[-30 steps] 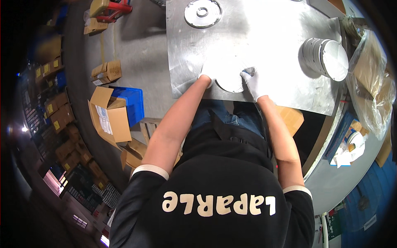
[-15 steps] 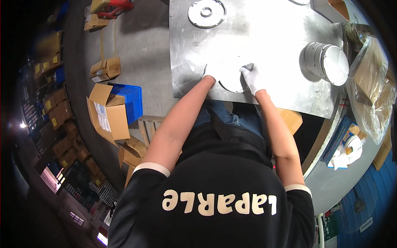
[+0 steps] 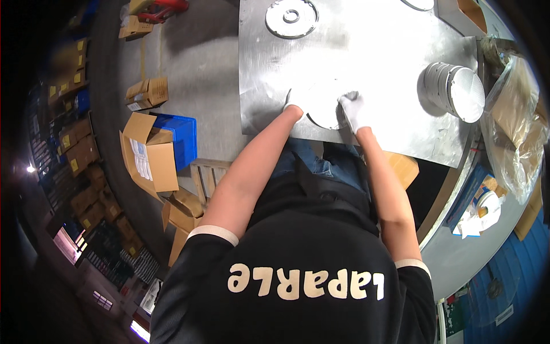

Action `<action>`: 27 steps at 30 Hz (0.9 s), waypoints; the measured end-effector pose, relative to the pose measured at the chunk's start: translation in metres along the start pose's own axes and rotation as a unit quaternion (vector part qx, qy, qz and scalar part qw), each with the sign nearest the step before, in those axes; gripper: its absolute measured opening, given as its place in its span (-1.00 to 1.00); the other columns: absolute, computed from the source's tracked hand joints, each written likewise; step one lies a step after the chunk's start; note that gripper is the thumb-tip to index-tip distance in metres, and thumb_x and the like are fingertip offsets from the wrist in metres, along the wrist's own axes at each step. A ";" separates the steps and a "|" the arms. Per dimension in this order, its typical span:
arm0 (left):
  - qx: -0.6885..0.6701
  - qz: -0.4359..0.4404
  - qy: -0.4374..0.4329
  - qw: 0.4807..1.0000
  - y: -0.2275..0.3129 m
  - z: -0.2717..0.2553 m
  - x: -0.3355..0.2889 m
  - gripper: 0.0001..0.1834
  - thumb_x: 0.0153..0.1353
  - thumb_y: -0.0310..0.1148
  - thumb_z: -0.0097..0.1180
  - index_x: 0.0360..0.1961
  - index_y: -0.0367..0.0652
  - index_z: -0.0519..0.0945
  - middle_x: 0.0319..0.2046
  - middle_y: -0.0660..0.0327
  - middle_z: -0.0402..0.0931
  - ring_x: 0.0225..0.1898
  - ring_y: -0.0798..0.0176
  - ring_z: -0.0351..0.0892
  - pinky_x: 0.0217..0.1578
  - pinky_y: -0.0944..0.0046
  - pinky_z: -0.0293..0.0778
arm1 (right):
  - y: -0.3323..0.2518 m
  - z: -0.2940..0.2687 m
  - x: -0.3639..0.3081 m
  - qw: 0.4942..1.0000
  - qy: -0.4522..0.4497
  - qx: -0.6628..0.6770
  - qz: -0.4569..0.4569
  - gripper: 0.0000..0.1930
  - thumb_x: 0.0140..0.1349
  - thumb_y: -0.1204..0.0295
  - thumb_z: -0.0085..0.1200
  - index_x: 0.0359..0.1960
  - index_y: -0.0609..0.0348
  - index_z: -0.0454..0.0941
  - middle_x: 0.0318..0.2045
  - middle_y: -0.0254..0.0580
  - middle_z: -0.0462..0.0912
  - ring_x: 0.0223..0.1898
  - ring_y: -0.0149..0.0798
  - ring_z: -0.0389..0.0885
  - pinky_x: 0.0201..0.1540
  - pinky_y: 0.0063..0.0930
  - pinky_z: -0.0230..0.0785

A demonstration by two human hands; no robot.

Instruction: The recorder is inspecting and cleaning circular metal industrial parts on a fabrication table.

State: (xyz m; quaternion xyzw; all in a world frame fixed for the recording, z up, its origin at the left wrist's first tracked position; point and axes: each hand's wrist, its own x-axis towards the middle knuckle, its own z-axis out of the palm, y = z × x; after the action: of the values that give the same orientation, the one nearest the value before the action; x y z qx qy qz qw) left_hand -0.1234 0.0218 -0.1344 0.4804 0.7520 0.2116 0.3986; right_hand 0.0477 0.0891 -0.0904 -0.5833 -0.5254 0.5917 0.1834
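Observation:
Between my hands, near the front edge of the metal table, lies a round white disc (image 3: 327,117), largely washed out by glare. My left hand (image 3: 293,108), in a white glove, is at the disc's left side; its fingers vanish in the brightness. At the right rim is my gloved right hand (image 3: 355,112), its fingers curled together; anything pinched in them is too small or hidden to make out. Farther off at the left, a similar round white plate with a small ring at its centre (image 3: 291,18) lies flat on the table.
The metal table (image 3: 263,74) carries a stack of round perforated discs (image 3: 455,92) lying on its side at the right. An open carton (image 3: 463,16) stands at the far right, with clear plastic wrapping (image 3: 515,132) beyond the edge. Left of me are a blue crate (image 3: 184,140) and cardboard boxes (image 3: 163,166).
The whole view has shifted slightly, moving the table down and right in the picture. My right hand's fingers look a little more curled; both hands stay beside the disc.

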 end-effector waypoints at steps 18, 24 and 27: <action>-0.059 0.080 -0.006 0.995 -0.006 0.004 0.007 -0.51 0.30 -0.20 -0.14 0.24 -0.09 0.30 0.18 0.16 0.33 0.19 0.20 0.30 0.19 0.27 0.23 | -0.011 -0.065 -0.051 0.974 -0.120 0.153 0.115 -0.88 0.13 0.38 0.09 -0.40 0.13 0.45 -0.67 -0.34 0.43 -0.71 -0.44 0.35 -0.66 -0.58 0.28; -0.311 -0.112 -0.032 0.943 0.073 -0.038 -0.035 -0.68 0.26 -0.37 -0.03 -0.01 -0.27 0.52 -0.12 0.18 0.57 -0.10 0.31 0.55 -0.15 0.35 0.48 | -0.041 -0.057 -0.064 0.901 -0.001 0.416 0.123 -0.65 0.26 0.35 -0.03 0.01 0.29 0.35 -0.25 0.02 0.55 -0.24 -0.11 0.60 -0.17 -0.20 0.58; -0.236 -0.032 -0.060 0.969 0.133 -0.066 -0.069 -0.75 0.22 -0.38 0.02 -0.14 -0.27 0.58 -0.27 0.18 0.60 -0.27 0.35 0.55 -0.26 0.36 0.49 | -0.063 -0.045 -0.081 0.871 0.001 0.477 0.119 -0.63 0.29 0.35 -0.08 0.06 0.28 0.30 -0.05 0.05 0.48 -0.16 -0.09 0.57 -0.06 -0.28 0.52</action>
State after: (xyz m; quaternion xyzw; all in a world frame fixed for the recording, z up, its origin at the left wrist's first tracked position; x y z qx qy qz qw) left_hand -0.0881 0.0239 0.0254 0.3606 0.6705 0.3409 0.5515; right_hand 0.0831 0.0642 0.0128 -0.4836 -0.1060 0.7873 0.3676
